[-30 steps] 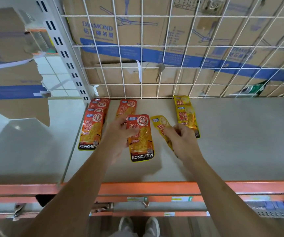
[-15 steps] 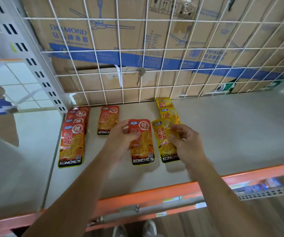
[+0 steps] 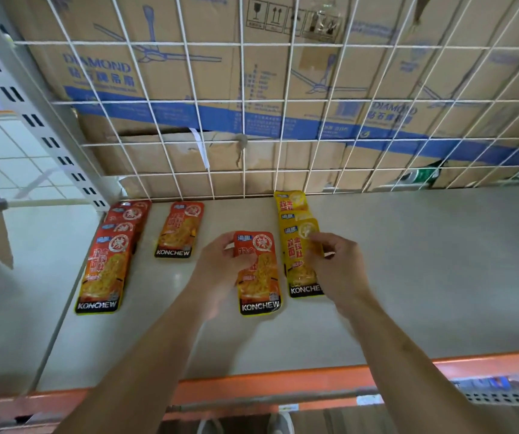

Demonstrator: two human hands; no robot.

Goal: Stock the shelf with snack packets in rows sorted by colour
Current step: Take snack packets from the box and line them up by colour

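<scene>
Two packets in play. The orange packet [image 3: 258, 274] lies flat mid-shelf, with the left hand [image 3: 217, 270] curling its fingers [image 3: 225, 245] round the top-left corner, probably to line it up with the other orange one [image 3: 178, 230] further back. The right hand [image 3: 336, 267] pinches the yellow packet [image 3: 300, 261] near its top, lapped over the yellow row [image 3: 291, 203] so that colour keeps one lane. A red row [image 3: 111, 255] sits far left on the shelf [image 3: 424, 277], with mesh [image 3: 242, 120] behind.
</scene>
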